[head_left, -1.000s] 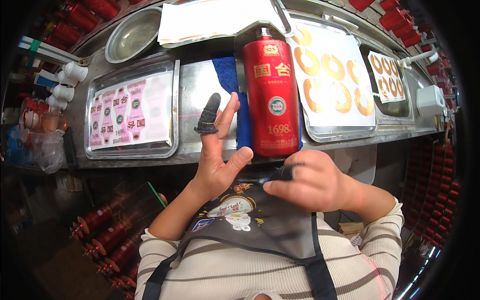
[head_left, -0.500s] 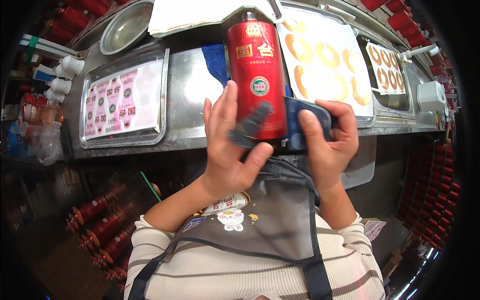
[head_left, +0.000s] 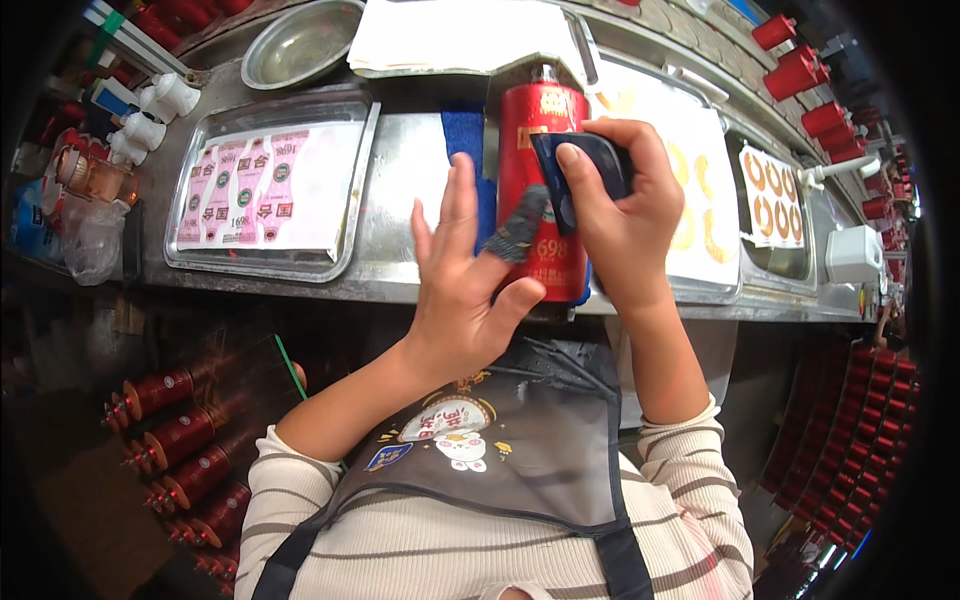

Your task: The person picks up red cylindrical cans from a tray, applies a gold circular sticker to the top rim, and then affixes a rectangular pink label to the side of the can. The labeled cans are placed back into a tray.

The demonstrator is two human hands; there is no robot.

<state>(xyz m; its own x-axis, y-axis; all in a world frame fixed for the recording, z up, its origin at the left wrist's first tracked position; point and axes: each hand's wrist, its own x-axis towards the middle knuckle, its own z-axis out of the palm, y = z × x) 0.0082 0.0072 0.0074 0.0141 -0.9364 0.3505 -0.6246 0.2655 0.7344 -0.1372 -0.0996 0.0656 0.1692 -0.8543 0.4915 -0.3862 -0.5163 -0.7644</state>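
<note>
A red bottle (head_left: 515, 180) with gold and white print lies on the metal counter, its neck pointing away from me, over a blue cloth (head_left: 463, 140). My right hand (head_left: 622, 205) grips a flat dark blue scraper (head_left: 557, 185), whose edge is against the bottle's right side. My left hand (head_left: 460, 270) is by the bottle's lower left, fingers spread. A dark wrap covers its index finger (head_left: 518, 228), which rests on the bottle. The right hand and scraper hide part of the bottle's front.
Left stands a clear tray (head_left: 355, 200) with pink printed sheets; behind it, a metal bowl (head_left: 300, 45). White paper (head_left: 460, 35) lies at the back. Sheets with gold ring-shaped labels (head_left: 715, 235) lie right, more in a basin (head_left: 800, 270). Red bottles (head_left: 180, 435) are stacked below left.
My right hand has moved up with the scraper, from beside the bottle onto its face. My left hand stays near the bottle's lower left. The whole view has shifted slightly.
</note>
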